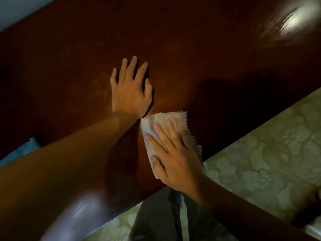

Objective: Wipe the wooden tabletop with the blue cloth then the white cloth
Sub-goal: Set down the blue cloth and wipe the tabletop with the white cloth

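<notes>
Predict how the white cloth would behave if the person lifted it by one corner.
The white cloth looks soft and fluffy, folded under the flat right hand, so it would probably droop and unfold. It likely weighs little. On the glossy tabletop it should slide easily.

The floor [271,153] is taking up the lower right, running along below the table edge. It's showing a pale greenish-beige covering with a faded flower pattern, big blossoms repeating all over. Dark grey trousers [156,218] are standing on it at the bottom middle, a seam or crease running down them. A pale blue-grey wall [19,9] is peeking in at the top left corner. Something small and whitish is sitting at the far right edge near the bottom, but it's getting cut off and too blurry to say what it is.
</notes>
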`<state>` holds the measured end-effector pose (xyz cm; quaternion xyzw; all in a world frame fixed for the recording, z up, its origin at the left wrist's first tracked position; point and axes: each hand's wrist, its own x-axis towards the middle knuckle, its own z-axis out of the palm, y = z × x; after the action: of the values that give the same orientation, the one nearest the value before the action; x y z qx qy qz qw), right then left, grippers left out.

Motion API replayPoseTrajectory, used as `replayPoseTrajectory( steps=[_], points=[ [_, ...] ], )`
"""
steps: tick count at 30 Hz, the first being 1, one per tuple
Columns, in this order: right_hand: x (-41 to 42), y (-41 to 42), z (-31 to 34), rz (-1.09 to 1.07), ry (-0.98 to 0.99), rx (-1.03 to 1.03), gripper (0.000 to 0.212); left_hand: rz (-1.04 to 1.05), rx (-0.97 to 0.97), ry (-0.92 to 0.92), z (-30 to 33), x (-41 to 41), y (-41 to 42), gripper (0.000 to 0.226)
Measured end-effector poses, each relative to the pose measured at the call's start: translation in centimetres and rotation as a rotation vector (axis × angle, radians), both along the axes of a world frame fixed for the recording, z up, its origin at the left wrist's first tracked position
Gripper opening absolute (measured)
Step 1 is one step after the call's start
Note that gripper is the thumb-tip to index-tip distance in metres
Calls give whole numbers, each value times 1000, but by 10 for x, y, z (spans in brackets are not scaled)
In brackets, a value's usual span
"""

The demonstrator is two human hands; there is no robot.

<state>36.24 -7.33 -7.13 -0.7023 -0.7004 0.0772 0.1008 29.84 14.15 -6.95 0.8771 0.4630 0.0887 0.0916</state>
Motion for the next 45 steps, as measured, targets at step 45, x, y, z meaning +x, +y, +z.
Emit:
replayPoseTrajectory(
  steps=[45],
  points=[
    [72, -6, -4, -224, 45, 23, 65, -150, -15, -27, 0, 79, -9, 47]
  ],
)
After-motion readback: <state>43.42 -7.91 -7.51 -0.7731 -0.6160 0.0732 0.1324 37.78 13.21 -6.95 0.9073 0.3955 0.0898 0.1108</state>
